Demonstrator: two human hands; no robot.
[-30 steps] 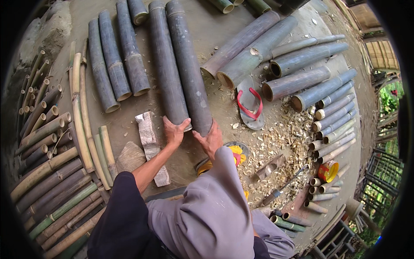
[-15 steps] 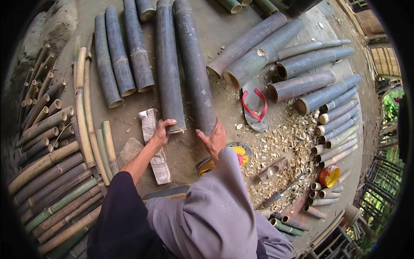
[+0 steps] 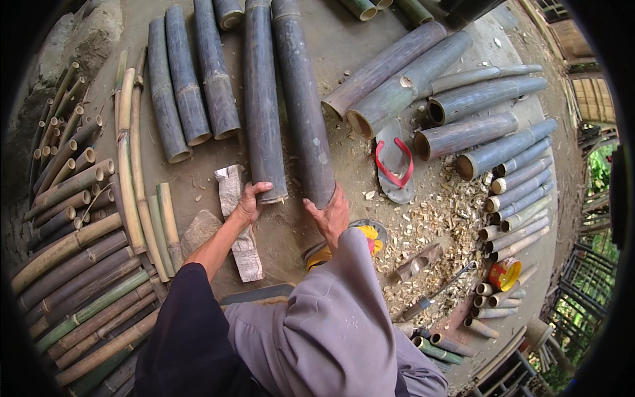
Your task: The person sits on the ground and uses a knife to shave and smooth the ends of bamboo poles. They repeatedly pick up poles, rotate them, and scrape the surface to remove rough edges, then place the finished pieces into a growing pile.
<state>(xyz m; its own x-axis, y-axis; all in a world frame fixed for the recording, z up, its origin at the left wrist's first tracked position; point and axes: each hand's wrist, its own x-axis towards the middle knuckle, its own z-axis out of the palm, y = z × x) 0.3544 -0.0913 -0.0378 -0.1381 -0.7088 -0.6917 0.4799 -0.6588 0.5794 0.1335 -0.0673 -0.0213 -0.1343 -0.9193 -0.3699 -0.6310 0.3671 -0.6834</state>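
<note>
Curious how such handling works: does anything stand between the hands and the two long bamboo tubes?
Nothing visible does. The left hand holds the near end of the left bamboo tube, and the right hand that of the right bamboo tube. The red-strapped sandal lies off to the right.

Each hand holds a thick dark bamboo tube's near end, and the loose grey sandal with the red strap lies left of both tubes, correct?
The side is wrong: in the head view, the loose grey, red-strapped sandal lies right of the thick dark bamboo tubes held by the left hand and right hand.
</note>
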